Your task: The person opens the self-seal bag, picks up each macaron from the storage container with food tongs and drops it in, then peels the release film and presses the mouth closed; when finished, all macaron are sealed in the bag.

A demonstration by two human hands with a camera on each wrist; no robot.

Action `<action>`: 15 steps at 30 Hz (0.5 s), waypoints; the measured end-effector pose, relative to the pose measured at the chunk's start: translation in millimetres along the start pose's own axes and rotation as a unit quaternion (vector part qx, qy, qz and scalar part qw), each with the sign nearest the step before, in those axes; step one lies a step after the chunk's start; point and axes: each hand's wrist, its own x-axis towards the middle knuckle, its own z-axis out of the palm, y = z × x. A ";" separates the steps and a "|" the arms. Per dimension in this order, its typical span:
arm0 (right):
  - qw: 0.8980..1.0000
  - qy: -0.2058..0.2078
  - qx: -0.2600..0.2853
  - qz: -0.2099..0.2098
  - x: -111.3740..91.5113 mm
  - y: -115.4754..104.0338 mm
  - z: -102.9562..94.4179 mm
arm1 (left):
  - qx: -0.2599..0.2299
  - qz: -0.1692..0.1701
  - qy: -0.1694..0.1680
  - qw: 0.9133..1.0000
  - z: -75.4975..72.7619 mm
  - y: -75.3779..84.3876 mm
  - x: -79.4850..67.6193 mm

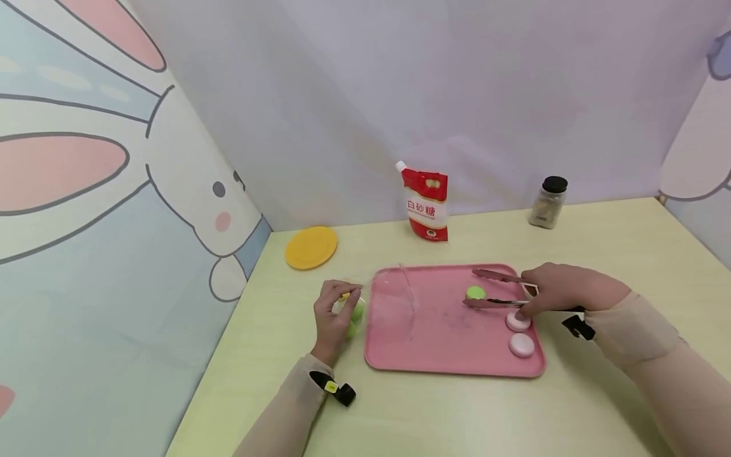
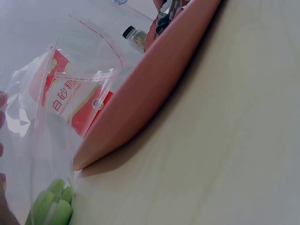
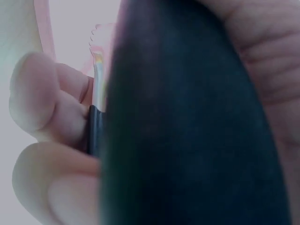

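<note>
In the head view my right hand (image 1: 562,289) grips a pair of tongs (image 1: 495,275) with dark handles. The tongs' arms are spread around a green macaron-like disc (image 1: 475,292) on the pink tray (image 1: 440,363); whether they touch it I cannot tell. Two pale pink discs (image 1: 522,345) lie near my right thumb. Left of the tray, my left hand (image 1: 333,319) pinches the edge of a clear zip bag (image 2: 49,145), whose open side reaches over the tray. Green pieces (image 2: 52,206) lie inside the bag. A dark handle (image 3: 187,122) covers much of the right wrist view.
Behind the tray stands a red and white sugar pouch (image 1: 427,206) with a spout. A black-lidded jar (image 1: 549,202) is at the back right. An orange-yellow plate (image 1: 311,247) lies at the back left. A rabbit-print wall (image 1: 194,190) borders the table's left side.
</note>
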 end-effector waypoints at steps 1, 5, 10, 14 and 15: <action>1.000 -0.002 0.002 -0.004 0.6 0.4 -0.6 | 0.001 0.001 0.001 1.000 -0.4 -0.1 -0.1; 1.000 -0.005 0.000 -0.013 3.4 3.6 -1.2 | 0.000 0.008 0.003 1.000 -0.8 -1.2 -1.0; 1.000 -0.005 -0.025 -0.016 6.6 7.8 0.0 | 0.001 0.012 -0.001 1.000 -0.1 -3.8 -0.7; 0.999 -0.006 -0.038 -0.020 6.2 7.3 -0.4 | 0.002 0.012 -0.002 1.000 -0.3 -4.9 -0.4; 0.999 -0.008 -0.036 -0.021 6.1 6.8 -0.3 | 0.002 0.011 -0.003 1.000 -0.5 -5.2 -0.6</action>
